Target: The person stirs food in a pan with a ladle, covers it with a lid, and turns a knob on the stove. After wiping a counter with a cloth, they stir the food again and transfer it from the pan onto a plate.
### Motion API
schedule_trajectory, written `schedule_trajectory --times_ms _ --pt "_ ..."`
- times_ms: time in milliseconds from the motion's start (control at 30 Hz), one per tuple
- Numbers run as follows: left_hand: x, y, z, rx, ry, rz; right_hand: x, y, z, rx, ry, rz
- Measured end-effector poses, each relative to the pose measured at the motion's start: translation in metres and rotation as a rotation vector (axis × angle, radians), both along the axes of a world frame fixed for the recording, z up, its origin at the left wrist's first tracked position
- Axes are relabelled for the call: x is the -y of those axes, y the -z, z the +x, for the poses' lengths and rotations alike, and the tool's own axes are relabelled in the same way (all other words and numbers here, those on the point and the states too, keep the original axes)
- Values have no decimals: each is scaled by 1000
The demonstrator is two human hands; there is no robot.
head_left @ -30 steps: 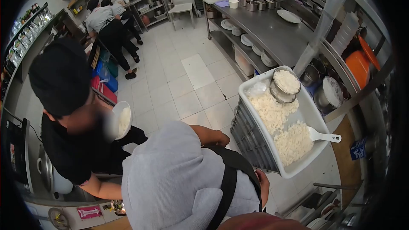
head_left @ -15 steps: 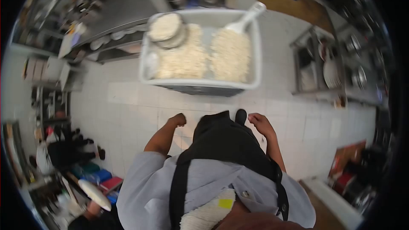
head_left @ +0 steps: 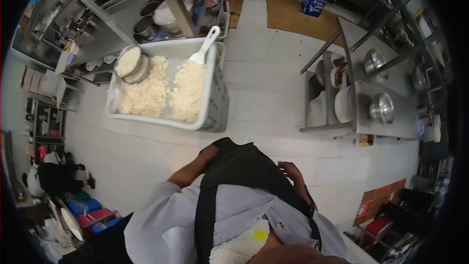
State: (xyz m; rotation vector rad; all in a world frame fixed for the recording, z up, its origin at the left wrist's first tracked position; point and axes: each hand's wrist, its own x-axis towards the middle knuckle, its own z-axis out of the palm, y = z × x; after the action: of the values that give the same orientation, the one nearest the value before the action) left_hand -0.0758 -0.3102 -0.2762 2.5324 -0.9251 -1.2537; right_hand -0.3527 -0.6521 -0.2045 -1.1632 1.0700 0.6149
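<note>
Left hand [head_left: 207, 154]: against the upper edge of the black apron [head_left: 244, 168], empty, fingers hidden.
Right hand [head_left: 292, 170]: on the apron's right side, fingers loose, holding nothing.
Tub [head_left: 211, 76]: white, ahead on the tiled floor [head_left: 264, 88], holding two heaps of rice [head_left: 166, 90].
Scoop [head_left: 204, 46]: white, at the tub's far right corner.
Bowl [head_left: 129, 62]: metal, rice-filled, at the far left corner.

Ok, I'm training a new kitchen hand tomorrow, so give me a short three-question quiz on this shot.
1. True or false: the scoop lies on the floor.
2. What fills the steel bowl in the tub?
3. Both hands rest against: A) the apron B) the scoop C) the plates

Key
1. False: its blade sits in the rice, its handle over the tub's rim.
2. Rice.
3. A: left hand and right hand hold nothing.
</note>
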Motion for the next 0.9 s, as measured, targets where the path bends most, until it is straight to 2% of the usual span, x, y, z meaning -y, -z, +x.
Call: schedule_trajectory --times_ms 33,67,100,167,200,233,333,367,433,467,533,567,633,667,800,867,900 --pt "46 -31 13 -37 -66 77 24 -13 11 22 40 15" --pt "70 -17 30 31 183 -60 43 -30 29 55 55 -12" --pt "106 -55 40 -66 99 -57 65 -37 48 93 43 -18" --pt "157 -89 50 -128 -92 -187 102 -43 89 173 44 11" --pt "176 -91 59 -154 -181 -249 119 -47 116 220 60 38" --pt "193 -82 68 -214 -170 -217 135 -53 141 268 87 79" --pt "240 -38 83 -168 -87 -255 188 -46 209 392 196 215" --pt "262 -34 94 -198 -150 -298 204 -43 228 394 247 212" --pt "312 -33 133 -253 -261 -378 249 10 239 352 245 203" --pt "343 -38 168 -264 -161 -300 275 26 244 343 244 184" --pt "405 -55 239 -269 27 -145 309 7 253 216 -66 -178" --pt "437 -59 275 -157 294 5 325 -2 254 152 -232 -315" --pt "488 -49 342 -90 322 -95 365 -18 289 157 -423 -421" --pt "509 -49 373 -59 339 -137 380 -29 305 193 -419 -454" --pt "593 -99 480 -77 62 -280 435 -60 419 235 -96 -365" --pt "619 -95 521 -114 -72 -332 471 -50 476 182 -201 -341" --pt "629 -94 535 -138 -133 -342 485 -66 506 166 -271 -331"
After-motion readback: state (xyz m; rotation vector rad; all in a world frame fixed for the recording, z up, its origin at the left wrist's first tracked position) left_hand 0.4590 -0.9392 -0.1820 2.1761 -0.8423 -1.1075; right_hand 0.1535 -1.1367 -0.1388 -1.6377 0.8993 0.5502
